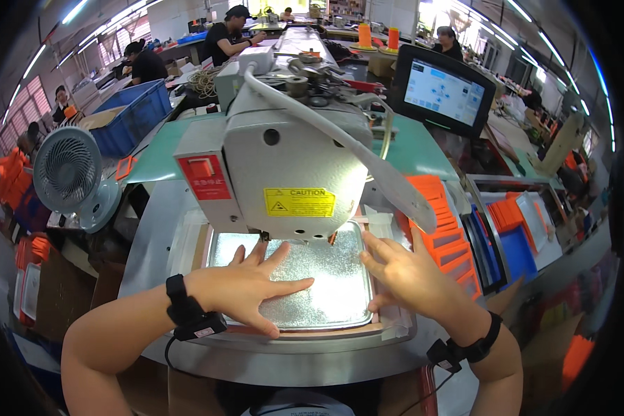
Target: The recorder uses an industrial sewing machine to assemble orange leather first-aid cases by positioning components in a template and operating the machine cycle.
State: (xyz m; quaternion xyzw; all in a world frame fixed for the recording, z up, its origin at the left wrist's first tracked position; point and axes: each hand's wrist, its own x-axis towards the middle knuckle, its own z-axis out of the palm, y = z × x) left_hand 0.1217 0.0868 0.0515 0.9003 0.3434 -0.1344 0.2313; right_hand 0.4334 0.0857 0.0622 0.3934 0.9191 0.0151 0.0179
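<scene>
Under the grey head of a sewing machine (298, 163) lies a silvery, glittering rectangular panel (343, 295) with rounded corners. A pale clamp frame (305, 334) surrounds it, with tape along its sides. My left hand (246, 286) rests on the panel's left part, fingers spread wide and nothing in its grip. At the panel's right edge is my right hand (412, 272), fingers apart, the tips touching the edge or the frame beside it. Both wrists carry black straps with small cabled boxes. The machine head hides the panel's far edge in part.
Orange rectangular frames (447, 232) lie in an overlapping row to the right, near a blue tray (509, 246). A touchscreen (442, 90) stands behind them. On the left are a fan (69, 170) and a blue crate (139, 114). Several people sit farther back.
</scene>
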